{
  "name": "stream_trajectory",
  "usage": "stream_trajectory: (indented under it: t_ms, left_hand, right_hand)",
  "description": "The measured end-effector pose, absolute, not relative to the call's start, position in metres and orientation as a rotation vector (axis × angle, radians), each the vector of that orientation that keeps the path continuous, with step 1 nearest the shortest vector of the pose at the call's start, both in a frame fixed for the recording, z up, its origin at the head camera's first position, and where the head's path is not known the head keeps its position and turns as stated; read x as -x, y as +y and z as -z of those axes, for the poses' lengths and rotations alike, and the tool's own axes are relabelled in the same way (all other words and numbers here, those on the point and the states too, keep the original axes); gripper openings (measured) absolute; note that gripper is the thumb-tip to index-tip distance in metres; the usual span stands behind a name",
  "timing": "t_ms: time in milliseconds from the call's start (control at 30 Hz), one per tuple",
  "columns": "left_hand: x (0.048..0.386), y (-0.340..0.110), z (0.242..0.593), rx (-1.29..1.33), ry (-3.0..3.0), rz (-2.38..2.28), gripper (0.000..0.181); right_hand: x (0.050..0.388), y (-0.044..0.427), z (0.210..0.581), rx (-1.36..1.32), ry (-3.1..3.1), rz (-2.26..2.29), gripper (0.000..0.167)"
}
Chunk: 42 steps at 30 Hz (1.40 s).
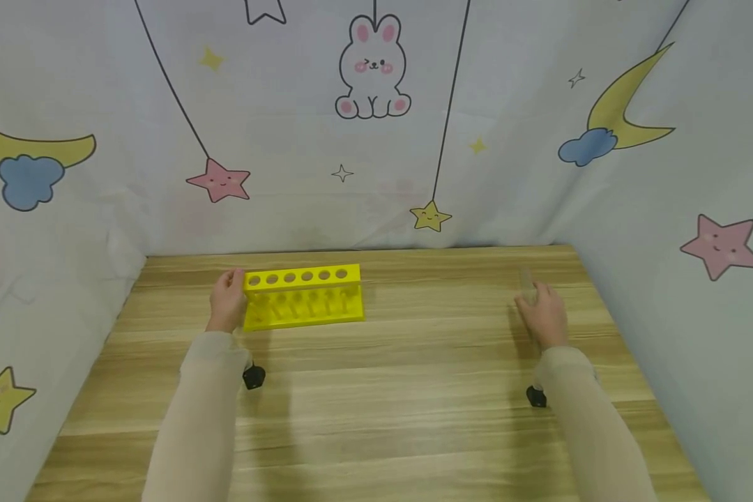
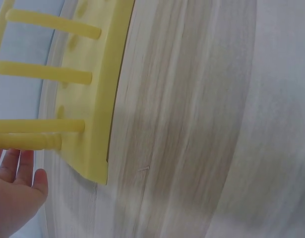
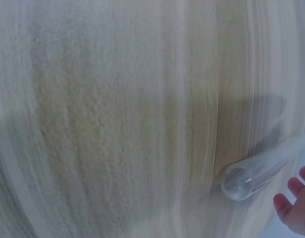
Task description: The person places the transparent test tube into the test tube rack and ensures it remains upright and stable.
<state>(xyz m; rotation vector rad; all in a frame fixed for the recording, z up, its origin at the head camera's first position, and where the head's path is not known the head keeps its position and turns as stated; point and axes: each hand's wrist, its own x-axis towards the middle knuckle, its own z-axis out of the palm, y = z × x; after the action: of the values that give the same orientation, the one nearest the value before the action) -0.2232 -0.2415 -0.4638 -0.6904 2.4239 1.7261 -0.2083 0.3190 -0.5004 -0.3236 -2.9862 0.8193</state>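
A yellow rack [image 1: 304, 323] with a row of round holes along its top bar and posts below stands at the back left. My left hand [image 1: 227, 301] grips the rack's left end by the top bar. In the left wrist view, the fingers of that hand [image 2: 16, 198] reach up beside the end posts of the rack [image 2: 95, 114]. At the back right, my right hand [image 1: 546, 315] is at a clear tube [image 1: 526, 279]. The right wrist view has the tube [image 3: 256, 171] slanting over the wood, its rounded end down, with relaxed fingertips of the hand [image 3: 297, 206] beside it.
The wood-grain table [image 1: 389, 390] extends between and in front of both arms. White cloth [image 1: 301, 139] printed with stars, moons and a rabbit hangs behind it and along both sides. A small black object [image 1: 254, 376] is at the left wrist, another [image 1: 536, 397] at the right.
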Motion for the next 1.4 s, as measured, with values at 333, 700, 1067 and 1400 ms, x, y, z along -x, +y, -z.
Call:
stream_trajectory:
  t_ms: [333, 700, 1067, 1400]
  left_hand:
    - [0.224, -0.238, 0.468, 0.751, 2.418, -1.731, 0.060]
    - [0.226, -0.235, 0.474, 0.722, 2.476, -1.697, 0.059]
    - [0.227, -0.236, 0.476, 0.705, 2.475, -1.687, 0.061]
    - [0.226, -0.235, 0.475, 0.703, 2.480, -1.692, 0.061]
  right_hand:
    - [0.209, 0.322, 0.505, 0.378, -2.972, -0.807, 0.057]
    - [0.207, 0.326, 0.507, 0.418, -3.006, -0.837, 0.058]
    - [0.206, 0.326, 0.505, 0.466, -3.047, -0.902, 0.059]
    - [0.208, 0.332, 0.506, 0.515, -3.100, -0.907, 0.058]
